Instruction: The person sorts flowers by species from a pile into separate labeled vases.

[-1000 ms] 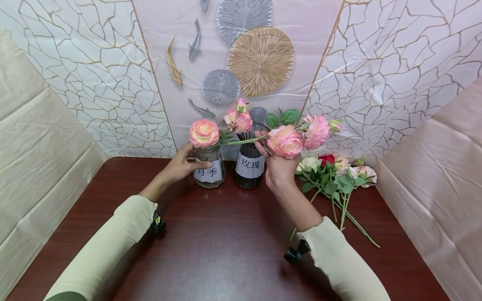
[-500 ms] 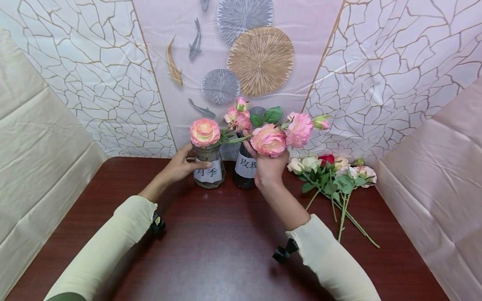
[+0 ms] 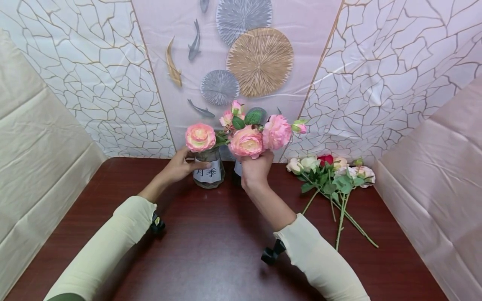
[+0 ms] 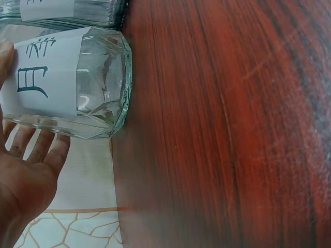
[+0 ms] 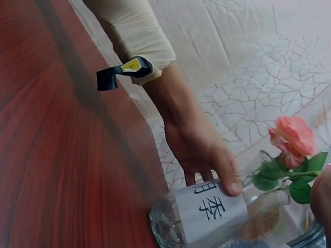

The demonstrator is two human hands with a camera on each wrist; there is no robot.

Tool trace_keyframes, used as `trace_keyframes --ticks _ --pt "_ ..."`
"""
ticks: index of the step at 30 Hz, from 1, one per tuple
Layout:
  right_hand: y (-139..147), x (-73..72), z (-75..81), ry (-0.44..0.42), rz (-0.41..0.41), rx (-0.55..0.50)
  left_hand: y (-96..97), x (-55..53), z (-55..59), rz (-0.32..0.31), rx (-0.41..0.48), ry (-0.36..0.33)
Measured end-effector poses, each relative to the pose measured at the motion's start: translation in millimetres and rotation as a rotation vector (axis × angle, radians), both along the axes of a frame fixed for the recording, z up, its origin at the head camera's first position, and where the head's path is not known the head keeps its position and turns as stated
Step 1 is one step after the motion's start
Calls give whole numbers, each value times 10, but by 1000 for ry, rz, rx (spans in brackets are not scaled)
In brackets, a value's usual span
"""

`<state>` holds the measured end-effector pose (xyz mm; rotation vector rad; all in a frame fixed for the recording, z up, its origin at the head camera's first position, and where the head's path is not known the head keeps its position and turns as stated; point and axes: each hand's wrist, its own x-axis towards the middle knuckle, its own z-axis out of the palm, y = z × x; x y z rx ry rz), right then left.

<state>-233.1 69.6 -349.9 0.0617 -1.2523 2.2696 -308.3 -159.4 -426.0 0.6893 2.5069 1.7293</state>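
Note:
My left hand (image 3: 178,166) holds a clear glass vase (image 3: 211,171) with a white paper label bearing two Chinese characters. In the left wrist view its fingers lie behind the vase (image 4: 103,82), with the thumb at the label. From the vase mouth a pink-yellow flower (image 3: 200,137) leans left, and a pink cluster stands behind it. My right hand (image 3: 257,171) grips a spray of pink flowers (image 3: 246,142) just right of the vase mouth. The blooms cover its fingertips and the stem within them. Only the edge of my right hand (image 5: 321,199) shows in the right wrist view.
A dark glass vase, its label (image 3: 238,168) partly showing, stands behind my right hand. Loose white, red and cream flowers (image 3: 331,171) lie at the back right, stems toward the front. A patterned backdrop (image 3: 260,62) rises behind the brown table (image 3: 196,251).
My right hand has moved left with the pink flower spray, toward the labelled clear vase, and now covers most of the dark vase. My left hand keeps its hold in place.

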Motion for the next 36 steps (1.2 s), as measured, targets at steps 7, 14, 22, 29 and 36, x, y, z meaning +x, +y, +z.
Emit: trace_keyframes --ticks 7,14,22,29,36 --pt "-106 23 -5 -30 52 77 6 -17 -7 -12 19 27" --pt "-139 11 10 -66 118 134 16 -8 3 -11 23 36" --pt "-206 -57 -14 -90 114 161 8 6 13 -6 10 34" --pt "-274 -127 -56 -120 43 231 11 -21 -20 -14 -4 38" --pt "-291 -130 -103 -99 -43 426 4 -22 -20 -2 -3 32"
